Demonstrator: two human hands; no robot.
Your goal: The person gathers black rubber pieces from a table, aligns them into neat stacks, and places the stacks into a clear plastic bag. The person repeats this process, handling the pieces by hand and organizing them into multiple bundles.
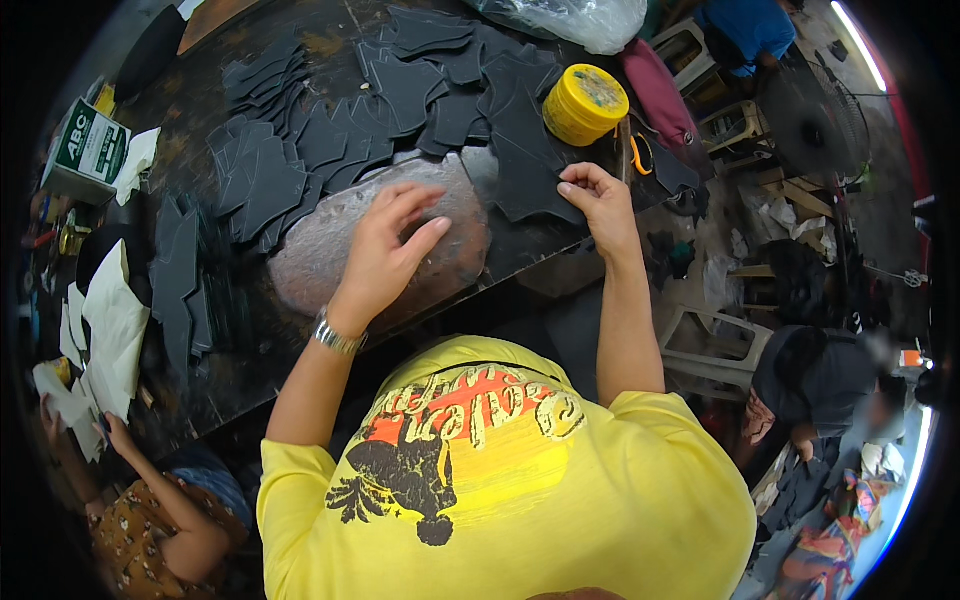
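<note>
Left hand hung over the slab, a grey-brown, rounded one; fingers loosely bent, thumb well apart from them, nothing seen in its grasp. Metal watch on that wrist. Right hand was just off the slab's right side, thumb and forefinger brought together at the edge of a black cut piece; from where I stood, couldn't tell if it gripped the edge or only touched it. That piece lay beyond the slab's right end, flat and jagged in outline.

Slab sat near the close edge of a dark, worn table. More black pieces lay in overlapping heaps beyond the slab and to its left; another stack stood farther left of it. Yellow tub, beyond the slab and to its right, lid smeared. Orange-handled scissors right of the slab, past the tub. Clear plastic bag on the slab's far side, well apart.

White-and-green can and white sheets were well left of the slab. A co-worker in a patterned top, left of the slab and nearer, held a pale sheet. Fan and plastic chair stood well right of the slab.
</note>
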